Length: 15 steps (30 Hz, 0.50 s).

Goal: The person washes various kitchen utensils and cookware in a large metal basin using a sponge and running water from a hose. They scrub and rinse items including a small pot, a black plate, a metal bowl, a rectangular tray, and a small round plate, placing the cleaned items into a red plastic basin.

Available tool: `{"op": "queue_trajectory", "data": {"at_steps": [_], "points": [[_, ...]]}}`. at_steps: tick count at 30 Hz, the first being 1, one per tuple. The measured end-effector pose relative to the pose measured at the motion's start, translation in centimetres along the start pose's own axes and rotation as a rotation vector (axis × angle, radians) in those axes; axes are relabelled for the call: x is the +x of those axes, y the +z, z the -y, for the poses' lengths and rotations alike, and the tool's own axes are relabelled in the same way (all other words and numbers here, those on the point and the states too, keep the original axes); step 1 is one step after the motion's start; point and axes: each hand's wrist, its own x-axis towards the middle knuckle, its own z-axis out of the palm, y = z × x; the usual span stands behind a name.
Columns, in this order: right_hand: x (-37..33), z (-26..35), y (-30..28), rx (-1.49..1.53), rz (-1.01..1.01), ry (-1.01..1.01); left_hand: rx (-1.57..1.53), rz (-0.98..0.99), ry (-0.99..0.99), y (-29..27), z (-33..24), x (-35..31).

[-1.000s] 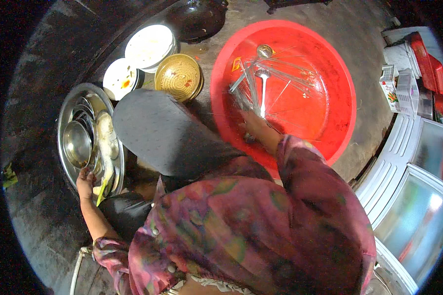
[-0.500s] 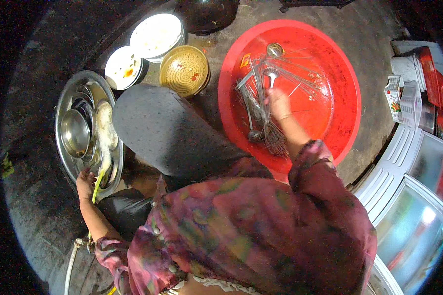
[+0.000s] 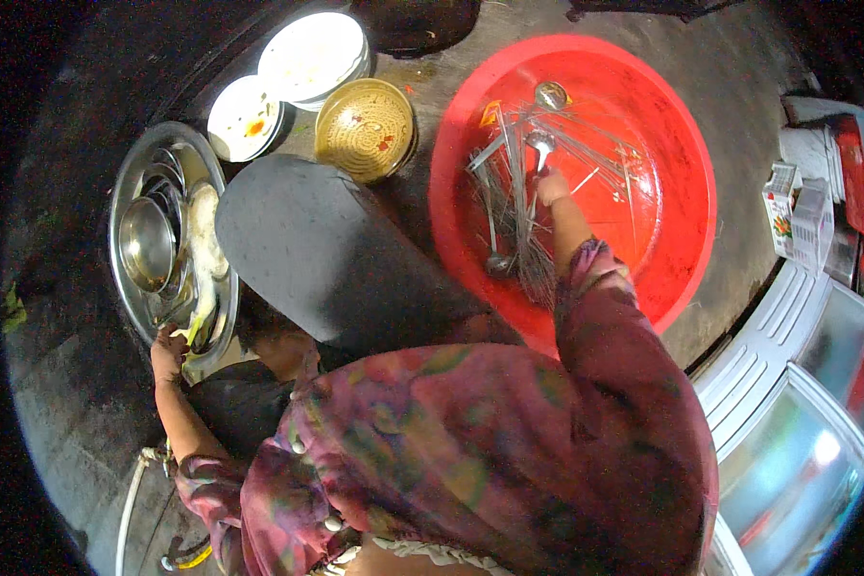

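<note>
The right hand (image 3: pixel 552 187) is curled around a metal ladle (image 3: pixel 540 142).

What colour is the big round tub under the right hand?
The tub is bright red, seen best in the head view.

A shiny metal ladle (image 3: pixel 540 142) lies in the red tub (image 3: pixel 686 192), bowl end pointing away, handle at the right hand (image 3: pixel 551 186), while a broad silvery basin (image 3: pixel 119 240), loaded with smaller metal bowls (image 3: pixel 147 245), sits flat by the left hand (image 3: pixel 169 355).
</note>
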Motion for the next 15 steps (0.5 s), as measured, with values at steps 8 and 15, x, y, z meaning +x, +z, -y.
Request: {"op": "queue_trajectory", "data": {"at_steps": [8, 15], "points": [[2.8, -0.9, 4.6, -0.087, 0.099, 0.284, 0.136, -0.091, -0.009, -0.2, 2.6, -2.6], [2.9, 0.7, -0.9, 0.144, -0.568, 0.268, 0.078, -0.080, -0.096, 0.5, 2.2, -3.3]]}}
